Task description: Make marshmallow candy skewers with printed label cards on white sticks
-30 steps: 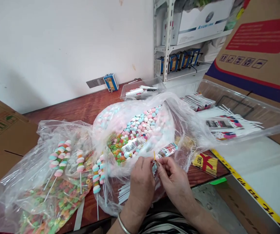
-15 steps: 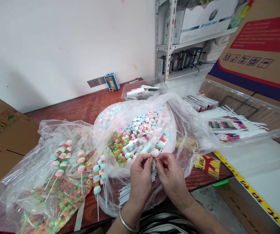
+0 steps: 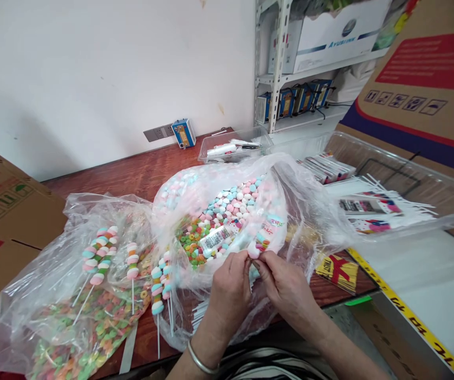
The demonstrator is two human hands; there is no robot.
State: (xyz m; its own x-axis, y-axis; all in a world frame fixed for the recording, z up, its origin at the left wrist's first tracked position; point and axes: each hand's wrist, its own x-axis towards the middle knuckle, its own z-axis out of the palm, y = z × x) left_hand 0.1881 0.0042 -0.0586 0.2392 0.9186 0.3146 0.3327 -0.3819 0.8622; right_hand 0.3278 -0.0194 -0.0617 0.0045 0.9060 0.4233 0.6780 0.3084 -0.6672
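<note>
My left hand point(image 3: 230, 285) and my right hand point(image 3: 282, 279) meet at the front of a large clear bag of candies point(image 3: 232, 200). Both pinch the near end of a candy skewer in a clear printed wrapper point(image 3: 262, 243), just below its lowest pink-and-white piece. Whatever fine thing lies between the fingertips is hidden. Another printed wrapper point(image 3: 216, 237) rests on the candies beyond my left hand. White sticks point(image 3: 201, 315) lie by my left wrist. Finished-looking candy skewers point(image 3: 157, 290) stand at the left edge of the bag.
More candy skewers point(image 3: 102, 253) lie on a bag of ring gummies point(image 3: 80, 327) at left. On the right are a yellow twist-tie packet point(image 3: 337, 272) and a clear tray point(image 3: 448, 192) with wrappers and sticks. Cardboard boxes point(image 3: 13, 211) flank the table.
Both hands have stayed together while the wrists turned slightly. The wrapped skewer has shifted a little and shows more of its coloured pieces. The view has moved slightly.
</note>
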